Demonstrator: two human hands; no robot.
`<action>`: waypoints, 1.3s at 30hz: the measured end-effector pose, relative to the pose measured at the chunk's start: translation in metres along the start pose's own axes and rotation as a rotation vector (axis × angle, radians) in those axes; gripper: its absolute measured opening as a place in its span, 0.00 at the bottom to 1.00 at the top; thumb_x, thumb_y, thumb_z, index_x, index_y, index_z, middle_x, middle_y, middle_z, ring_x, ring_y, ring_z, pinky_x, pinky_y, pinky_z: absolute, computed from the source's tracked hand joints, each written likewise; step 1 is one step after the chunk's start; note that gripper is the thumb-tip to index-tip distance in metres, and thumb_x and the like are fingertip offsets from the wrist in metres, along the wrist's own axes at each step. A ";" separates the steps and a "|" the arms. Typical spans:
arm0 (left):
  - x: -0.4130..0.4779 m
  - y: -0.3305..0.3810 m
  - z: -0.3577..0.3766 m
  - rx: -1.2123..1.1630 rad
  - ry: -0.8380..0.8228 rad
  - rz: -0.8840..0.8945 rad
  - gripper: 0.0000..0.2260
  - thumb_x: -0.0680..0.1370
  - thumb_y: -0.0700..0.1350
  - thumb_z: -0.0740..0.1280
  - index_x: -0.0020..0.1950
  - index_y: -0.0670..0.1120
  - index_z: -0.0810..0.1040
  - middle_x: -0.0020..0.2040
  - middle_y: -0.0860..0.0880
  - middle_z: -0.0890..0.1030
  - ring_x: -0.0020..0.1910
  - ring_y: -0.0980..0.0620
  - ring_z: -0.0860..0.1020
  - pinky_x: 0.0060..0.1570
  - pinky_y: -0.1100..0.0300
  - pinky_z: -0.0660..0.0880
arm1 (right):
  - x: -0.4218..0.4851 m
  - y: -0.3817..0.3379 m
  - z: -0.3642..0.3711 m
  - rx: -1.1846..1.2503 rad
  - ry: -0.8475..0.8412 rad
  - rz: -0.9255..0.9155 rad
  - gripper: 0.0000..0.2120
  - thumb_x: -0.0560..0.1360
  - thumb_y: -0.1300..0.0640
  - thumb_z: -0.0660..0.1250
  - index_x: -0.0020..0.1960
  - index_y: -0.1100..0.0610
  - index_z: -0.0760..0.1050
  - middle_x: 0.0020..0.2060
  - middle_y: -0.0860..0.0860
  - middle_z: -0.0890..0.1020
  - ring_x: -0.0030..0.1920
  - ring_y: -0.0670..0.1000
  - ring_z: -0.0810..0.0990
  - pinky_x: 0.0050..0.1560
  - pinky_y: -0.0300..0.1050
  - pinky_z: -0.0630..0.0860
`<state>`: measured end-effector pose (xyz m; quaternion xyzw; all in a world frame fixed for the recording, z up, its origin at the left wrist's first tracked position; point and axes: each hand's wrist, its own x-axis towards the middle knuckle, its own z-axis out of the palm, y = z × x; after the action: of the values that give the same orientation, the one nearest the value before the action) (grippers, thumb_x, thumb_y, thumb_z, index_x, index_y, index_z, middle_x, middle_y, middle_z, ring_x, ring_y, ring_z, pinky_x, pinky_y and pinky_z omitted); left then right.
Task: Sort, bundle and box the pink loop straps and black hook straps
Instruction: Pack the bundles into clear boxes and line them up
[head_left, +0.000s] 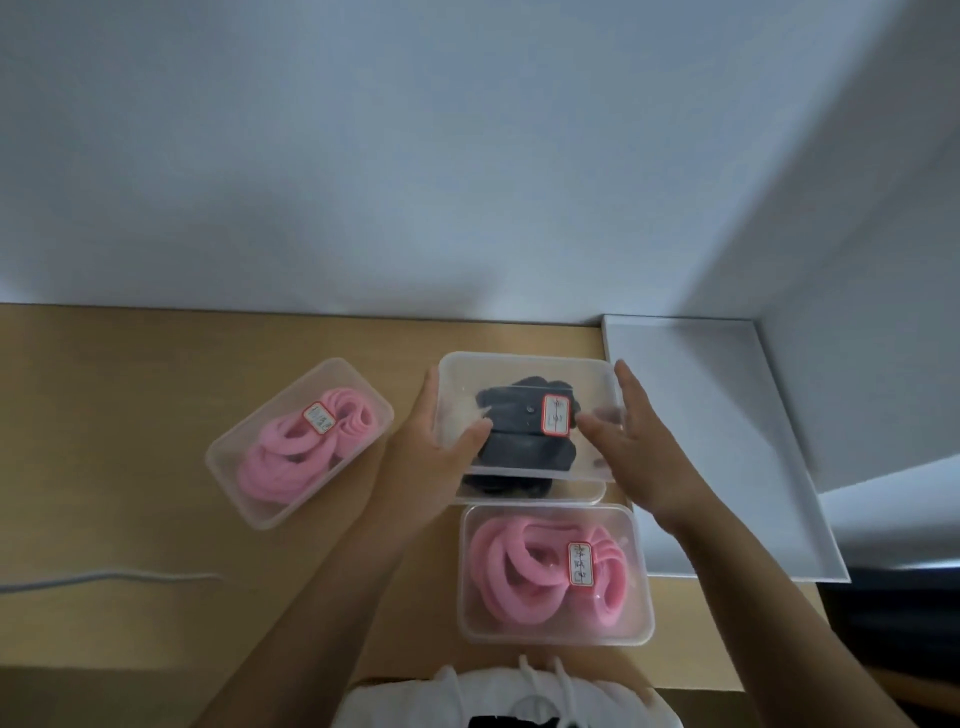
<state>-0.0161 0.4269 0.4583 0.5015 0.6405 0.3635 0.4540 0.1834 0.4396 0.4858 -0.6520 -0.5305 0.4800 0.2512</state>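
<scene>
**Seating the lid on the black hook strap box**

Holding the clear lid (524, 384) between both hands, I have it angled over the box of black hook straps (519, 452) at the centre of the bench (130, 374). My left hand (441, 441) has its grip clamped on the lid's 9 o'clock edge, thumb on top near the label (555, 413). My right hand (631, 441) is at the 3 o'clock edge with fingers spread flat and thumb reaching in; it presses and steadies rather than pinches, so I call that grip apart. The lid sits slightly off the box rim (530, 500), which peeks out at 6 o'clock, so it is not yet seated.

To do this well, I judge I should slide the lid toward 6 o'clock until all four corners line up, then press down around the rim, corner by corner, rather than in the middle. The straps look bunched high, so I would tuck stray ends inside first or the lid may spring back.

The pink loop straps are already boxed: one closed box (298, 441) lies at 9 o'clock of the black one, well apart and turned askew; another (556, 574) sits just beside it at 6 o'clock. A white tray (727, 415) lies at 3 o'clock, and a grey cable (104, 578) trails at 8 o'clock.
</scene>
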 end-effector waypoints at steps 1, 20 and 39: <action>-0.005 -0.005 0.001 -0.004 -0.013 0.005 0.36 0.76 0.48 0.68 0.78 0.52 0.49 0.66 0.59 0.65 0.65 0.63 0.63 0.66 0.63 0.64 | -0.004 0.004 0.003 0.022 0.004 0.007 0.35 0.77 0.51 0.63 0.76 0.46 0.44 0.63 0.54 0.71 0.61 0.54 0.73 0.64 0.54 0.71; -0.005 0.011 0.017 -0.434 -0.002 -0.074 0.21 0.76 0.37 0.66 0.68 0.46 0.68 0.57 0.47 0.79 0.52 0.51 0.80 0.51 0.58 0.78 | -0.008 0.022 0.001 0.400 0.091 0.139 0.24 0.73 0.49 0.67 0.66 0.54 0.64 0.56 0.53 0.76 0.51 0.53 0.79 0.48 0.47 0.79; 0.089 0.083 0.190 -0.367 -0.274 -0.173 0.14 0.77 0.48 0.68 0.61 0.49 0.71 0.46 0.52 0.80 0.42 0.57 0.79 0.35 0.67 0.74 | 0.070 0.068 -0.159 0.509 0.491 0.298 0.25 0.63 0.42 0.74 0.51 0.58 0.78 0.47 0.56 0.82 0.48 0.58 0.80 0.52 0.51 0.77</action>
<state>0.1818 0.5345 0.4541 0.3984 0.5368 0.3621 0.6496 0.3540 0.5126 0.4693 -0.7344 -0.2179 0.4571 0.4520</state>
